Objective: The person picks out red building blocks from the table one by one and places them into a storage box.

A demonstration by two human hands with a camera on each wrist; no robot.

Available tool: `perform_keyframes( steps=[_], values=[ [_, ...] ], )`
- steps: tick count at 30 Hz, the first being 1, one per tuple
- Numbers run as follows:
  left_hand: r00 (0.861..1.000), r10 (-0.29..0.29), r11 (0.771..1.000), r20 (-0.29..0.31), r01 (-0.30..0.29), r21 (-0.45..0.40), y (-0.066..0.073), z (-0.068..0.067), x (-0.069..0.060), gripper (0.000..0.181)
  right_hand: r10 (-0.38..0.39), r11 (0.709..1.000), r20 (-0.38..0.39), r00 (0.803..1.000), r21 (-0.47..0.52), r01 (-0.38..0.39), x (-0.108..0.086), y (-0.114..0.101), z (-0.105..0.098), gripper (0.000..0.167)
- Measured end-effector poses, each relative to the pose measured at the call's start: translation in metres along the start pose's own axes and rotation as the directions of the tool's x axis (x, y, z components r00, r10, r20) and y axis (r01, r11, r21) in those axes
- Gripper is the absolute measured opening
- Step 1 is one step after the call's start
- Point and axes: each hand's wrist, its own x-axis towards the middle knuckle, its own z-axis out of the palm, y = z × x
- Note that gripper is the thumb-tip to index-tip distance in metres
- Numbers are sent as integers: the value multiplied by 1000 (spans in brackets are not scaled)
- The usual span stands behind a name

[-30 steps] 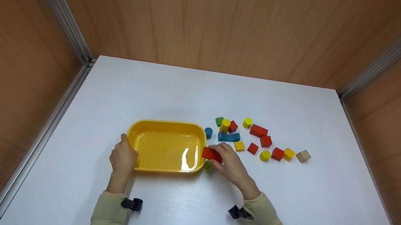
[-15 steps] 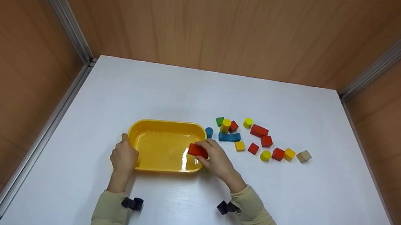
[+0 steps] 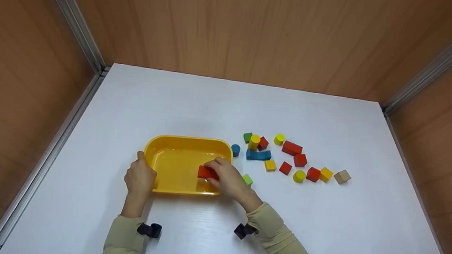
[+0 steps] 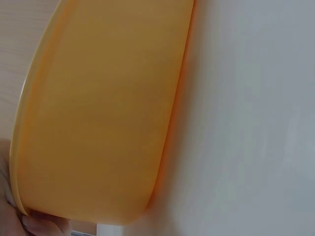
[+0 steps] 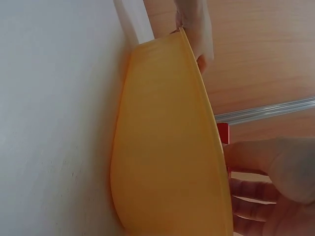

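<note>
My left hand (image 3: 140, 176) grips the left end of a yellow tray (image 3: 186, 193); in the left wrist view, its fingers wrap the rim of the tray (image 4: 98, 118). My right hand (image 3: 229, 179) pinches a red block (image 3: 206, 172) over the right half of the tray. From the right wrist, part of the red block (image 5: 223, 132) shows past the tray wall (image 5: 167, 137), beside my right hand (image 5: 275, 182). No other block is visible inside the tray. A light green block (image 3: 247, 180) lies just right of my right hand.
Right of the tray lie a blue cylinder (image 3: 235, 150), a blue curved block (image 3: 258, 155), several red blocks (image 3: 292, 148), yellow cylinders (image 3: 298, 176) and a plain wooden cube (image 3: 342, 176). Wooden panels (image 3: 233, 30) surround the white table (image 3: 179, 103).
My right hand has carried the red block leftward, from the tray's right rim to over its inside. The light green block has come into fuller view. My left hand has stayed in place.
</note>
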Motion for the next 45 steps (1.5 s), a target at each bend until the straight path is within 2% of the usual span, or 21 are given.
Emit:
perform_keyframes(
  steps=[7, 14, 20, 29, 36, 41, 45],
  values=[
    [1000, -5, 1000, 11, 5, 5, 1, -2, -2, 38, -2, 998, 41, 999, -67, 5, 8, -3, 6, 37],
    [1000, 8, 1000, -2, -8, -1, 1, -2, -2, 37, -3, 992, 72, 997, -129, 12, 16, -3, 11, 36],
    [1000, 22, 1000, -2, -22, -8, 2, -2, -2, 34, -54, 978, 90, 995, -197, 71, 21, -4, 16, 29],
    [1000, 0, 1000, 15, 0, -2, 2, -3, -2, 35, -66, 978, 152, 986, -185, 94, 27, -5, 20, 26],
    [1000, -9, 1000, 26, 10, -8, 2, -2, -2, 38, -51, 981, 183, 982, -177, 83, 30, -4, 24, 26],
    [999, -24, 1000, 39, 24, -4, 2, -3, -2, 39, -44, 981, 191, 981, -177, 78, 31, -3, 26, 26],
    [1000, -13, 1000, 28, 13, -2, 3, -3, -2, 35, -59, 978, 180, 982, -189, 93, 33, -2, 26, 26]
  ],
)
